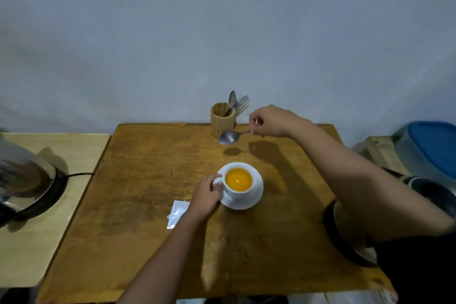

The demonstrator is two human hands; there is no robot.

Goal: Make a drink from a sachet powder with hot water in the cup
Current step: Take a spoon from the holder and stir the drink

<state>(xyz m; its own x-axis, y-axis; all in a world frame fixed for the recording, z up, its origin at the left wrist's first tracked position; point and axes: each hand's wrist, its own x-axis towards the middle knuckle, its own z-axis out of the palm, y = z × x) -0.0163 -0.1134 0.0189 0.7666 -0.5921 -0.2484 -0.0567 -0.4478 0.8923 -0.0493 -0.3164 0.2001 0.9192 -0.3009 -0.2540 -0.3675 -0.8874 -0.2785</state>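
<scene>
Now I am holding a plain metal spoon [229, 136] by the end of its handle in my right hand [271, 121], fingers pinched tight on the thin stem, with the bowl of it hanging above the worn brown wooden table [148, 205] and throwing a small shadow below. It is sitting just in front of the round wooden cutlery holder [222, 119] at the far edge, where another spoon and a fork are standing. My left hand [206, 196] is steadying the white ceramic cup [238, 184] on its white saucer [256, 198], thumb and fingers curled around the small handle. The cup is resting near the middle of the table and is already carrying a bright orange liquid, so I am judging that powder and water are both in. The torn white sachet [176, 212] is lying flat just beside my left wrist, looking spent.

I cannot tell from this view whether the spoon is heading toward the cup for stirring or going back to the holder afterwards. If stirring is still to come, the next move is calling for carrying the bowl across into the cup and dipping gently, keeping my left hand firm so the full cup is not sloshing onto the saucer.
</scene>
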